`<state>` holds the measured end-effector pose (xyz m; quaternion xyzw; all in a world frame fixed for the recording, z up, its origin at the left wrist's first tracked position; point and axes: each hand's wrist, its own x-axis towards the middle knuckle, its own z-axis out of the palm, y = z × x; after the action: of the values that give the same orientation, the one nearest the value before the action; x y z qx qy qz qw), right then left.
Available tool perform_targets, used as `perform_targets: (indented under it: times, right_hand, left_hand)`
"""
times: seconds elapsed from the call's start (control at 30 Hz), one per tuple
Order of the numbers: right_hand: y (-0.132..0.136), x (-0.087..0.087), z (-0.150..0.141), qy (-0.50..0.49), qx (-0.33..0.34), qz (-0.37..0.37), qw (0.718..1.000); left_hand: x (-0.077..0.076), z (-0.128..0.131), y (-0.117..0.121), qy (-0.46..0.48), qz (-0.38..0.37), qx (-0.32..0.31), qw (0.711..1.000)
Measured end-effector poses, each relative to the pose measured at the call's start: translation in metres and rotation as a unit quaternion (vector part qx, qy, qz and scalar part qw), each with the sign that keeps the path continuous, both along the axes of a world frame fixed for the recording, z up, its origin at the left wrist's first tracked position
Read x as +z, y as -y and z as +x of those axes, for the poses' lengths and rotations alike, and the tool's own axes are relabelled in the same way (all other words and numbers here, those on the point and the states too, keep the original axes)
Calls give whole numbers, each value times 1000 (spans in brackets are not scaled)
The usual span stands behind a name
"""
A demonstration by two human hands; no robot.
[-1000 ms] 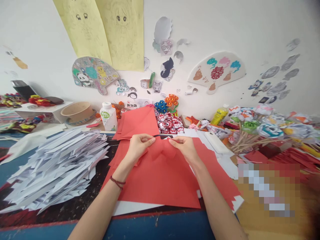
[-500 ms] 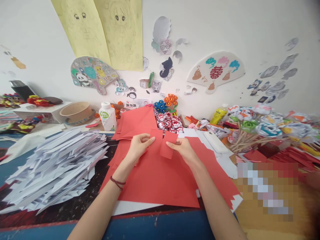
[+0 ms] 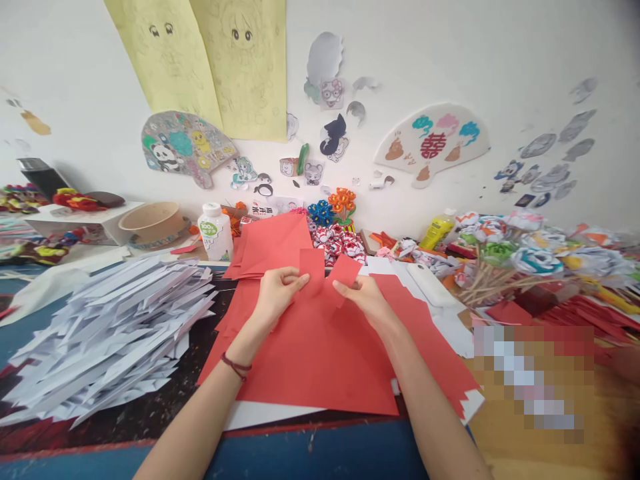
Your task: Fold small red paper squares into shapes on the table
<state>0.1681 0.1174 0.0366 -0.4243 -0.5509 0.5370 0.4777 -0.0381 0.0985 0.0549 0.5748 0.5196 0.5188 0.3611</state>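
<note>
My left hand (image 3: 280, 290) pinches a small red paper rectangle (image 3: 313, 265) between thumb and fingers, its upper edge standing up. A second red paper piece (image 3: 346, 272) is gripped by my right hand (image 3: 365, 297), tilted to the right. The two pieces are close together, with a narrow gap between them near the top; their lower ends blend into the red below. Beneath both hands lies a large red paper sheet (image 3: 320, 367). Behind my left hand rises a stack of red sheets (image 3: 275, 243).
On the left is a heap of folded white paper strips (image 3: 120, 333). A white bottle (image 3: 215, 233) and a tan bowl (image 3: 153, 223) stand behind it. Paper flowers on sticks (image 3: 500, 253), a yellow bottle (image 3: 437, 229) and a white phone-like object (image 3: 433, 283) are at right.
Both small red pieces have shifted upward in my fingers. The right one now leans more to the right, its top swung away from the left piece. My arms have hardly moved.
</note>
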Motion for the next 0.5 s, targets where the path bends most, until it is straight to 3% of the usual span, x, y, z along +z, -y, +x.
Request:
perform_targets:
  times: [0.1, 0.33, 0.5]
  right_hand:
    - [2, 3, -2, 17, 38, 0, 999]
    - [-1, 2, 2, 34, -3, -5, 999]
    - [-5, 1, 9, 54, -44, 30, 997]
  left_hand:
    - [-2, -1, -3, 23, 4, 1, 1000]
    - [-9, -4, -8, -95, 17, -7, 995]
    - [-2, -10, -6, -85, 28, 14, 996]
